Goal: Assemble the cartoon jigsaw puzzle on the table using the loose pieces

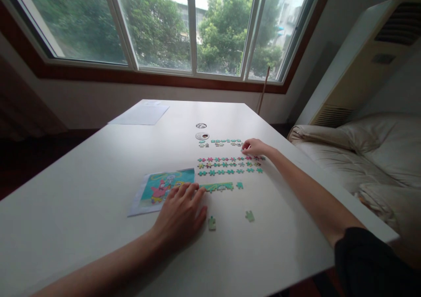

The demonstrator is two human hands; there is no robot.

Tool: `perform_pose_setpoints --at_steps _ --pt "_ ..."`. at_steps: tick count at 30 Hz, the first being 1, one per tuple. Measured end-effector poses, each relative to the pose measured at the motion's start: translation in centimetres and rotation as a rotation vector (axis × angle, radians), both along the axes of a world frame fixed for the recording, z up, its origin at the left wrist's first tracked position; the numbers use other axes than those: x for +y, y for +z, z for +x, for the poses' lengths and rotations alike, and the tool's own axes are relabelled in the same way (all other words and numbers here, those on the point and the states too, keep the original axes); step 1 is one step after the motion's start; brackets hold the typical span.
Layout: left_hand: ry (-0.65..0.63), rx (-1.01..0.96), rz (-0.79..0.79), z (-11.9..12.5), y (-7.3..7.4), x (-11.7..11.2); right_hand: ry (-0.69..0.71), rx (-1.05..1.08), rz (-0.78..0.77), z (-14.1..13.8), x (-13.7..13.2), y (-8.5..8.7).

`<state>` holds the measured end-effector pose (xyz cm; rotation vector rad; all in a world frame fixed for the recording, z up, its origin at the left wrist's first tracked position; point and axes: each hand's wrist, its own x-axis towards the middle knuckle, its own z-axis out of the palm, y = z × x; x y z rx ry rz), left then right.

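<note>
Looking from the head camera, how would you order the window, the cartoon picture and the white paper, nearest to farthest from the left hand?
1. Cartoon picture: partly covered by the left hand.
2. White paper: far left corner of the table.
3. Window: beyond the table.

Wide window (193,33), green trees (221,42) outside, beige sofa (378,143)
</note>
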<state>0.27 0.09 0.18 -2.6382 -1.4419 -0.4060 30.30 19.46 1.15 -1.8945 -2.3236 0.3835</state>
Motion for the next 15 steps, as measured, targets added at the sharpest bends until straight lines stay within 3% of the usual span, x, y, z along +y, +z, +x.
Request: perform_pose_setpoints --at_steps 4,8,12,15 --pt "-0.012 0.001 -0.006 -0.1 -0.2 0.1 0.014 0.038 -0.084 0.2 0.8 0.0" --pt "-0.009 0.002 -0.007 -0.1 -0.4 0.0 0.002 0.069 -0.05 0.1 0.6 0.3" --pt "-0.005 0.008 -0.017 -0.3 -0.4 0.2 0.047 0.134 0.039 -0.6 -1.4 0.8" --pt "0.003 0.022 -0.005 -0.8 -0.1 0.7 0.172 0.273 0.056 -1.6 -4.2 1.3"
